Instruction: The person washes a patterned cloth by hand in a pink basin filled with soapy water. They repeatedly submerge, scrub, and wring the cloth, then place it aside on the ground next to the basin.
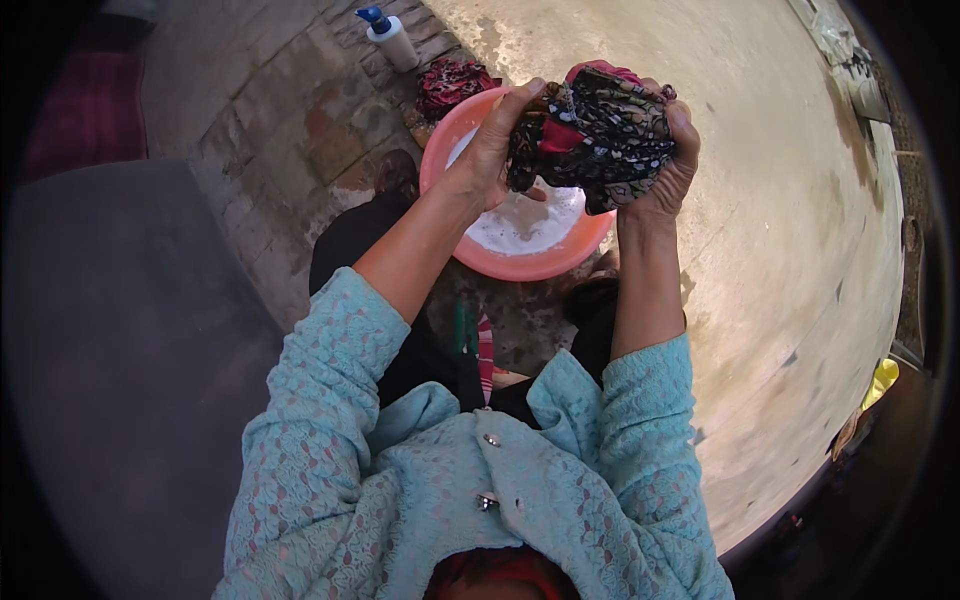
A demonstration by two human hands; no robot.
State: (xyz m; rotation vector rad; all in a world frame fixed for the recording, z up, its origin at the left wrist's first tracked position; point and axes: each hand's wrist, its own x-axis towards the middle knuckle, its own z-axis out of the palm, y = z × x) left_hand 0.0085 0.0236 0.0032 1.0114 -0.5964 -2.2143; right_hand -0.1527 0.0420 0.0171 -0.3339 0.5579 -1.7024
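A bunched dark patterned cloth (620, 135), black with white, red and pink parts, is held up between both hands. My left hand (493, 150) grips its left side, with the fingers partly behind it. My right hand (665, 180) closes round its right end. Below the cloth stands a round pink-orange basin (515, 268), holding whitish, foamy water (515, 225). The cloth hides the basin's far right part.
Beyond the basin lies another crumpled red and black cloth (452, 87). A white pump bottle (393, 42) with a blue top stands on the brick paving (310, 140). A pale concrete surface (780, 270) stretches along the right. A grey slab (130, 350) fills the left side.
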